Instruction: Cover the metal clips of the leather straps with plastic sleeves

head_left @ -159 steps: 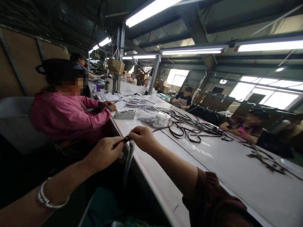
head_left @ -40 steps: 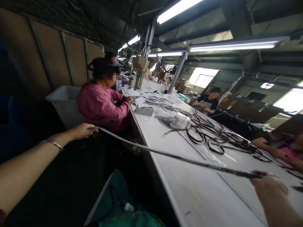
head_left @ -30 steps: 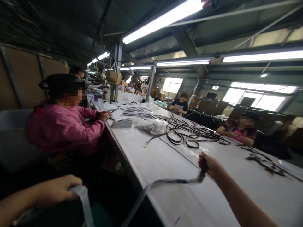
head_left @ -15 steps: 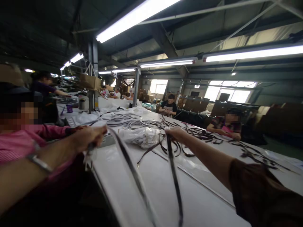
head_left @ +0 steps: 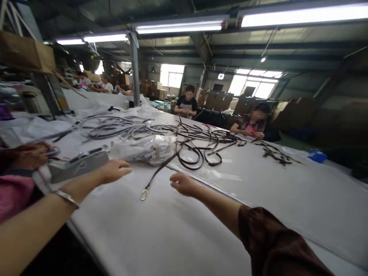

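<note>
My left hand (head_left: 115, 171) reaches over the near side of the white table (head_left: 161, 230), its fingers loosely apart and nothing visible in them. Across from it, my right hand (head_left: 184, 184) hovers with bent fingers slightly apart, also without a visible object. Between and just beyond the hands lies a dark strap (head_left: 158, 172) ending in a metal clip (head_left: 144, 194); neither hand touches it. A clear plastic bag (head_left: 143, 151) with pale contents rests behind the hands. Dark straps (head_left: 191, 157) lie coiled beyond my right hand.
Grey straps (head_left: 115, 126) are heaped at the back left. A grey box (head_left: 79, 166) stands beside my left forearm, near a co-worker's hands (head_left: 31, 155). Other people sit along the far side. More dark straps (head_left: 278, 155) lie at the right.
The black-and-grey strap stretching down from my hands no longer shows. Both hands have lowered and come closer together. The view has turned right and tilted down.
</note>
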`<state>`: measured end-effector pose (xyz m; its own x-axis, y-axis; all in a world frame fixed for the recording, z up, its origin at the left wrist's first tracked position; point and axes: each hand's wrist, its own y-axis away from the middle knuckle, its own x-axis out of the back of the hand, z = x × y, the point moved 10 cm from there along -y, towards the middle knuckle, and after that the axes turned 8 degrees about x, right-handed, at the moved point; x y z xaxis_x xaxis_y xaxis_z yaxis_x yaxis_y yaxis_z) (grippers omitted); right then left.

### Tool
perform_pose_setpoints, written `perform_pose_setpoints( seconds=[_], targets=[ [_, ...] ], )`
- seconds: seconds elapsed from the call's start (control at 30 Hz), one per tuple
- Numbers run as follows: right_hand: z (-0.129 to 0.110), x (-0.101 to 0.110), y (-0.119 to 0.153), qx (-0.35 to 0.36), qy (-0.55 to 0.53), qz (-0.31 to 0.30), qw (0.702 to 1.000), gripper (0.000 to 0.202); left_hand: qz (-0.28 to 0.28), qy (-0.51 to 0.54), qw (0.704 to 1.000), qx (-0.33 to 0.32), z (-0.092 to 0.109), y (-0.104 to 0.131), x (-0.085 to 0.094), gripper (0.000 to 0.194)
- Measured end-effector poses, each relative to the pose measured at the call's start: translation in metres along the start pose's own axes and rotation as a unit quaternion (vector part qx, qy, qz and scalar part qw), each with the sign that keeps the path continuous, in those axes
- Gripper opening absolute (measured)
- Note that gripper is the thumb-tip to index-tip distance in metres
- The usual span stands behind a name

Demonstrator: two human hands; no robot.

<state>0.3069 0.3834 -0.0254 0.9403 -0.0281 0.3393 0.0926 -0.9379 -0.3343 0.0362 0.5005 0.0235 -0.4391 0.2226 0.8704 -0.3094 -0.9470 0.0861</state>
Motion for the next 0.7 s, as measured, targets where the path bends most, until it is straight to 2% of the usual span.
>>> perform_pose_setpoints(
  seconds=[0.07, 0.1, 0.17, 0.2, 0.27, 0.33, 0.4, 0.47, 0.53, 0.6, 0.63, 0.7],
  targets=[
    [0.023, -0.007, 0.061, -0.004, -0.004, -0.013, 1.000, 0.017, -0.037, -0.023, 0.999, 0.009, 0.006, 0.006, -0.066, 0.034],
    [0.031, -0.007, 0.087, -0.008, -0.004, -0.011, 1.000, 0.018, -0.045, -0.033, 0.998, 0.018, 0.009, 0.008, -0.093, 0.036],
    [0.044, -0.005, 0.125, -0.015, -0.005, 0.012, 1.000, 0.020, -0.040, -0.049, 0.997, 0.047, 0.016, 0.009, -0.133, 0.041],
    [0.047, -0.003, 0.138, -0.014, -0.006, 0.026, 1.000, 0.021, -0.033, -0.058, 0.996, 0.063, 0.021, 0.008, -0.145, 0.043],
    [0.050, 0.000, 0.154, -0.006, -0.007, 0.050, 0.999, 0.023, -0.025, -0.071, 0.993, 0.091, 0.033, 0.005, -0.159, 0.039],
    [0.050, 0.001, 0.160, 0.001, -0.011, 0.061, 0.998, 0.024, -0.034, -0.070, 0.992, 0.104, 0.051, 0.008, -0.164, 0.026],
    [0.051, 0.003, 0.160, -0.010, -0.026, 0.075, 0.997, 0.018, -0.062, -0.044, 0.992, 0.098, 0.075, 0.023, -0.166, 0.015],
    [0.055, 0.002, 0.161, -0.064, -0.087, 0.092, 0.990, 0.012, -0.102, 0.000, 0.992, 0.070, 0.103, 0.058, -0.168, 0.019],
    [0.057, -0.008, 0.164, -0.139, -0.228, 0.102, 0.958, 0.028, -0.168, 0.057, 0.984, 0.021, 0.130, 0.112, -0.176, 0.031],
    [0.047, -0.024, 0.169, -0.192, -0.407, 0.110, 0.886, 0.047, -0.272, 0.144, 0.950, -0.050, 0.155, 0.180, -0.190, 0.036],
    [0.037, -0.030, 0.171, -0.203, -0.483, 0.114, 0.844, 0.051, -0.302, 0.139, 0.941, -0.060, 0.157, 0.210, -0.194, 0.033],
    [0.019, -0.035, 0.173, -0.209, -0.584, 0.133, 0.773, 0.048, -0.314, 0.111, 0.942, -0.043, 0.146, 0.251, -0.191, 0.031]
  ],
)
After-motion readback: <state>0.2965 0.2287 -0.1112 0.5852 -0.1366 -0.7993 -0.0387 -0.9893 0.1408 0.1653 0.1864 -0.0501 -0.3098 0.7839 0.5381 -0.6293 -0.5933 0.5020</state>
